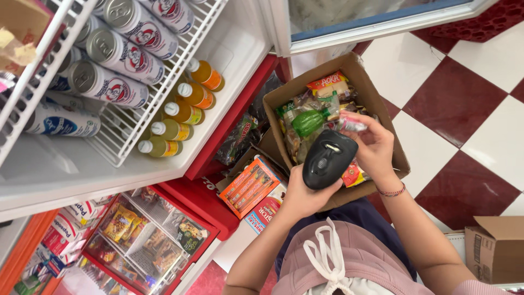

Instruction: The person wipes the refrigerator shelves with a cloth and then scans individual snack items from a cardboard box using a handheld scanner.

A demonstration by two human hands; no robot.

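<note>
Scanning goes best with the black handheld barcode scanner [329, 159], clamped in the left hand [303, 194], tilted so its window faces the small clear-wrapped packet [351, 123] pinched in the right hand [374, 146]. Both sit just above the open brown cardboard box [376, 104] of mixed snack packs. I judge the packet's coded face should be turned flat toward the scanner and held steady.

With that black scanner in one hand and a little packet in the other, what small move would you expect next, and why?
Probably tilting the small clear-wrapped packet toward the nose of the black handheld scanner. The left hand holds the scanner upright beside the right hand, which pinches the packet just above the open brown cardboard box of snacks. The two are close together, but the packet sits slightly off to the side.
</note>
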